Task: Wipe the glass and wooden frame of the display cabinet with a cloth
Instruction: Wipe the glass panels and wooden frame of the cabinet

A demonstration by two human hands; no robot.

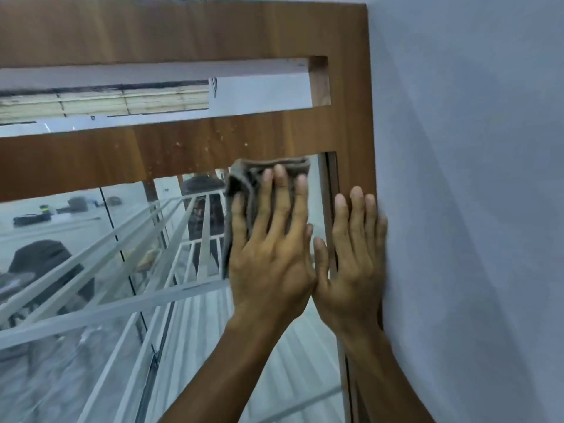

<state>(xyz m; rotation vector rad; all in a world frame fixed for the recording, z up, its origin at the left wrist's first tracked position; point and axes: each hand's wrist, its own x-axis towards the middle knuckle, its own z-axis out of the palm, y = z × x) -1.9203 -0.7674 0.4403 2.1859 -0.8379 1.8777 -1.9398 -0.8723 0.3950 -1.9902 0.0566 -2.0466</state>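
Note:
A grey cloth (244,181) lies flat against the glass (91,300) at its top right corner, just under the wooden crossbar (152,154) of the cabinet frame. My left hand (271,248) presses the cloth onto the glass with straight, spread fingers. My right hand (354,254) lies flat on the right wooden upright (354,117), fingers straight and pointing up, holding nothing. The two hands touch at the thumbs. Pale specks dot the crossbar above the cloth.
A pale blue-grey wall (473,178) meets the frame's right edge. The glass reflects a white metal railing (171,270), dark shapes and a person. A narrow slot (259,90) runs through the frame above the crossbar.

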